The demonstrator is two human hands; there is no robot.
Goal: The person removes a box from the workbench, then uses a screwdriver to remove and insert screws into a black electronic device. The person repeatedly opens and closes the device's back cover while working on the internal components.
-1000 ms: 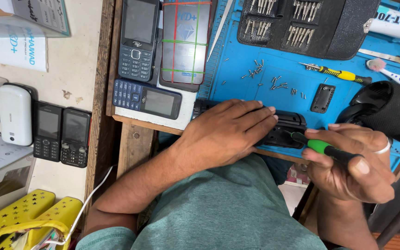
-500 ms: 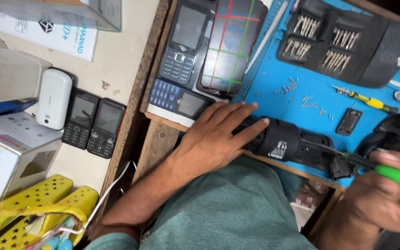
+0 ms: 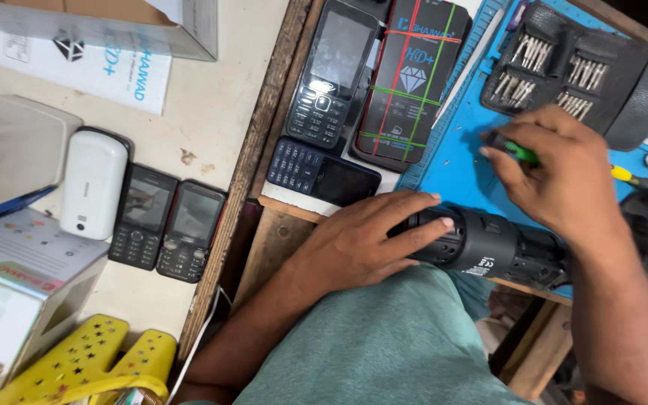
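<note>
— Where's the left hand (image 3: 361, 244)?
— Lower centre, palm down, fingers laid over the black power tool (image 3: 489, 244) at the counter (image 3: 279, 232) edge.
— The right hand (image 3: 564, 176)?
— Right of centre, pinching a green-handled screwdriver (image 3: 520, 152) above the blue mat (image 3: 451, 161).

1. This is a small phone-repair bench, the kind found in a repair shop or stall.
2. Several keypad phones (image 3: 331, 75) lie about, some on the pale counter (image 3: 211, 112), some at the edge of the blue work mat (image 3: 451, 165).
3. An open black case of screwdriver bits (image 3: 564, 67) rests on that mat.
4. Cardboard product boxes (image 3: 16, 270) sit at the left.
5. The worn wooden bench edge (image 3: 264, 142) runs between counter and mat.
</note>
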